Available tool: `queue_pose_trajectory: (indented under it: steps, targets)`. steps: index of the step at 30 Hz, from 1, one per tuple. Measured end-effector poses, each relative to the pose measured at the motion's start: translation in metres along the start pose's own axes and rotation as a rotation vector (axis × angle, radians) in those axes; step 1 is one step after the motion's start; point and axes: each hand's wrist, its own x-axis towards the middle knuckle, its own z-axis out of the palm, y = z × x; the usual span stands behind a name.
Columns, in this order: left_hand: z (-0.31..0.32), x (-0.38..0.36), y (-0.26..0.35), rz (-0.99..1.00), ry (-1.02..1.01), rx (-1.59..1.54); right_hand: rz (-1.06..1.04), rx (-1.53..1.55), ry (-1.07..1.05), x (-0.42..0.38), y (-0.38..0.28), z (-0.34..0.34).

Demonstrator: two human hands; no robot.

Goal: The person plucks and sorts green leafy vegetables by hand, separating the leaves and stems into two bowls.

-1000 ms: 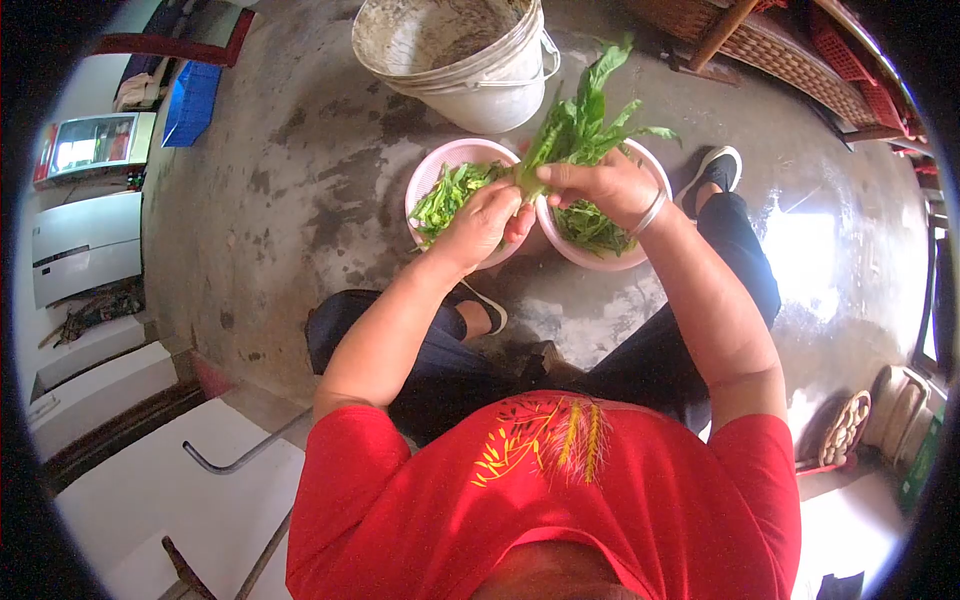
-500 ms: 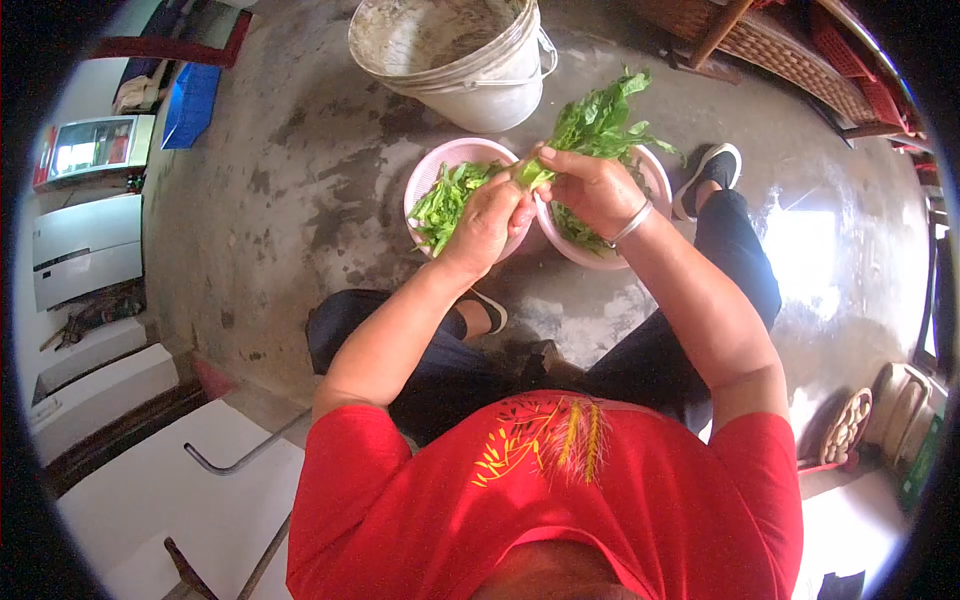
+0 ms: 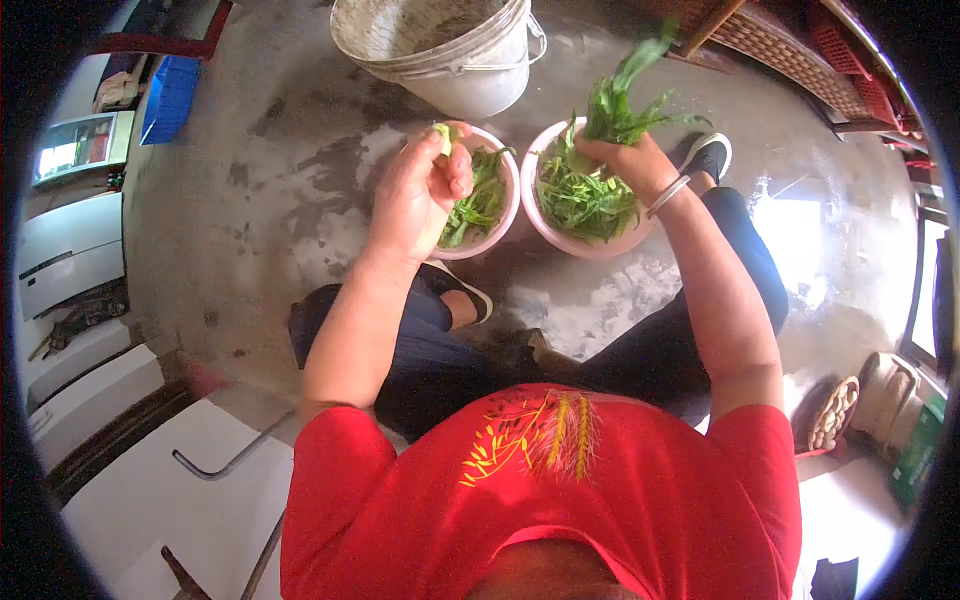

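My left hand is raised over the left edge of a pink basket, its fingers curled around a short pale-green stem piece. Cut-looking green pieces lie in that basket. On the right, my right hand, with a bracelet at the wrist, grips a bunch of leafy greens by its lower end. The bunch's tips are blurred. Beneath it, a second pink basket holds loose green leaves. The two baskets stand side by side, slightly apart.
A dirty white bucket with a wire handle stands on the concrete floor just beyond the baskets. My shoes flank the baskets closely. A blue bin is at the far left, and woven furniture at the upper right.
My hands were together on the greens over the baskets. They have parted: the left moved left with a stem piece, the right moved right with the leafy bunch.
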Motion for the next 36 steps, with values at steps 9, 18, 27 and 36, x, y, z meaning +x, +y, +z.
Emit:
queue_pose_trajectory:
  steps: [9, 18, 27, 36]
  targets:
    - [-0.01, 0.002, -0.011, -0.053, 0.072, 0.179, 0.247, -1.018, -0.127, 0.005, 0.116, -0.018]
    - [-0.015, 0.01, -0.023, -0.106, 0.127, 0.233, 0.268, -1.297, -0.056, 0.018, 0.189, 0.046]
    - [-0.01, 0.019, -0.021, -0.167, 0.147, 0.325, 0.428, -1.274, -0.165, 0.065, 0.228, 0.039]
    - [-0.01, 0.02, -0.027, -0.135, 0.074, 0.419, 0.457, -1.278, -0.309, 0.073, 0.187, 0.019]
